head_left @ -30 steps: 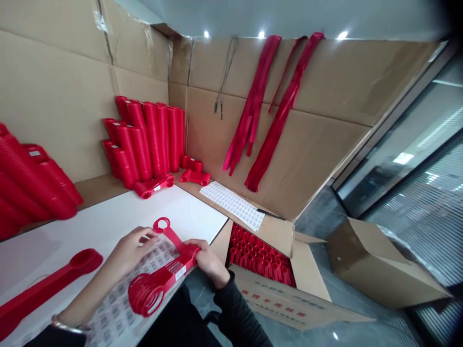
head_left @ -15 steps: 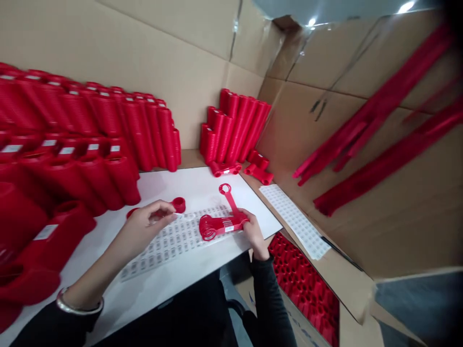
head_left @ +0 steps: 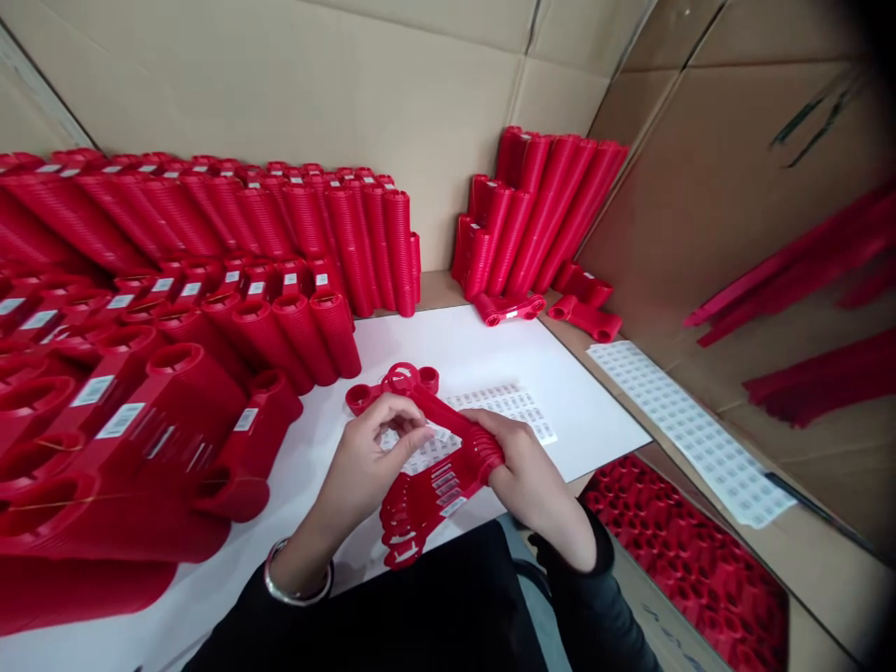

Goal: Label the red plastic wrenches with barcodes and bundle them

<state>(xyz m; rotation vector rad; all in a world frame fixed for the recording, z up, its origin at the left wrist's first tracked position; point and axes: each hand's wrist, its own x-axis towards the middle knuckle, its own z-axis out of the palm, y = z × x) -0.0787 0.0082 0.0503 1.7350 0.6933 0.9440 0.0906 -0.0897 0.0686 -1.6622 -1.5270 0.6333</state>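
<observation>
My right hand [head_left: 536, 471] grips a fanned-out bunch of flat red plastic pieces with ring-shaped ends [head_left: 438, 490]; several white labels show along their edges. One piece stands apart from the fan and reaches up over the label sheet. My left hand [head_left: 371, 453] is beside that piece, its thumb and index finger curled together in a pinch; what they hold, if anything, is too small to make out. Beneath both hands lies a sheet of small printed labels [head_left: 514, 401], partly covered. Just beyond the left hand, a short red stack with two round ends [head_left: 360, 399] rests on the white board.
Rows of labelled red stacks [head_left: 266, 327] fill the left side. More tall red stacks [head_left: 539, 215] lean in the back corner behind a small stack [head_left: 510, 309]. Another label sheet [head_left: 686, 425] and a black pen-like object [head_left: 805, 499] lie right, above a box of red pieces [head_left: 693, 560].
The view has turned left. My left hand has moved in from the short stack to the bunch in my right hand, whose pieces are now fanned wider and tilted toward me.
</observation>
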